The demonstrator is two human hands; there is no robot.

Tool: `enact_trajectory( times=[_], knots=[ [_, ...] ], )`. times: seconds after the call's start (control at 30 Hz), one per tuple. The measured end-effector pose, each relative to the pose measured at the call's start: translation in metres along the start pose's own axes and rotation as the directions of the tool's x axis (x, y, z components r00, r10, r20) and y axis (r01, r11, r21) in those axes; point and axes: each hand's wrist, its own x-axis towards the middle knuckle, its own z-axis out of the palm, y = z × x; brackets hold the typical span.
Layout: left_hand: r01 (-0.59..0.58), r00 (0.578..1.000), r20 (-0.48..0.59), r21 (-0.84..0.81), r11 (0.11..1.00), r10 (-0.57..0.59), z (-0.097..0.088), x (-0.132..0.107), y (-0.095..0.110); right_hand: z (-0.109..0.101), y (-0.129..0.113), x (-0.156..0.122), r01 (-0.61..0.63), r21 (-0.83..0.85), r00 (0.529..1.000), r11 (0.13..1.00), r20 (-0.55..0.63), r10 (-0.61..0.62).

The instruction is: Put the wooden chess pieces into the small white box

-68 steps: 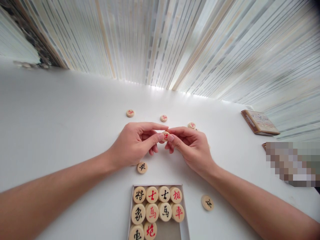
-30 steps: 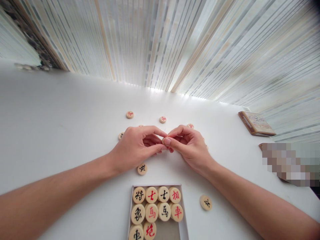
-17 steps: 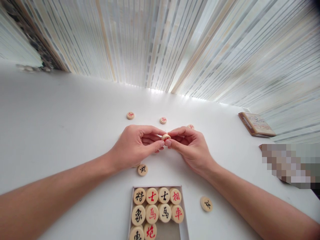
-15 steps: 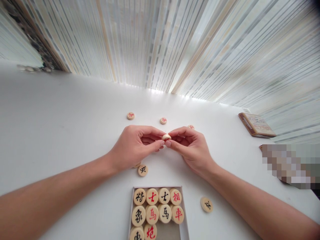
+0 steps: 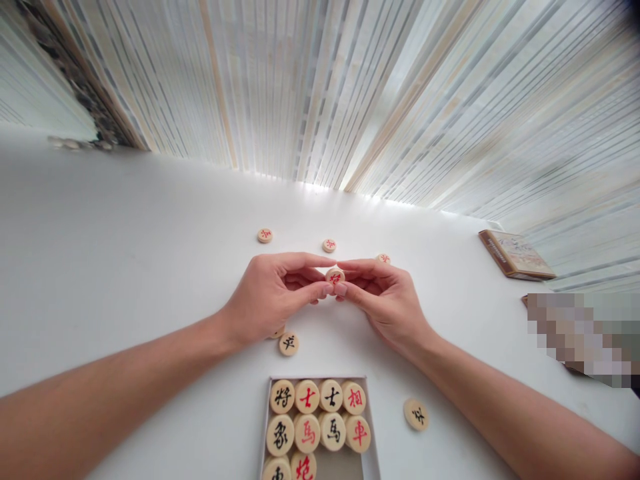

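A round wooden Chinese chess piece (image 5: 335, 277) with a red character is pinched between both hands above the white table, its marked face turned toward me. My left hand (image 5: 273, 290) grips its left side with thumb and fingers closed. On the opposite side, the thumb and fingers of my right hand (image 5: 385, 293) close on the same piece. Below the hands lies a black-marked piece (image 5: 289, 343), with another piece (image 5: 278, 331) partly hidden behind my left hand. An open box (image 5: 370, 400) in front holds rows of red- and black-marked pieces, cut off by the lower edge.
Red-marked pieces (image 5: 265, 235) lie beyond the hands, one partly covered by my right hand. A black-marked piece (image 5: 417, 415) rests right of the box. A flat brown box (image 5: 517, 255) lies at the far right. Striped curtains (image 5: 270, 87) hang behind the table (image 5: 125, 240).
The held piece has been tilted so its red character now faces me; before, mostly its edge showed. Both hands stay on it, and the whole view has shifted slightly.
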Motion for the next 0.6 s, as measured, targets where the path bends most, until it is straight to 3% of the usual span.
enact_trajectory(
  times=[0.37,0.6],
  knots=[
    [0.048,0.997,0.063,-0.096,0.994,-0.042,-0.0021,0.0028,-0.0004,-0.0018,-0.0024,0.0024,-0.097,0.016,0.994,0.995,0.049,0.096],
    [0.03,0.997,0.068,0.011,0.999,-0.031,-0.003,0.0047,0.003,-0.0013,-0.0047,0.0011,-0.09,-0.001,0.995,0.996,0.053,0.09]
  ],
)
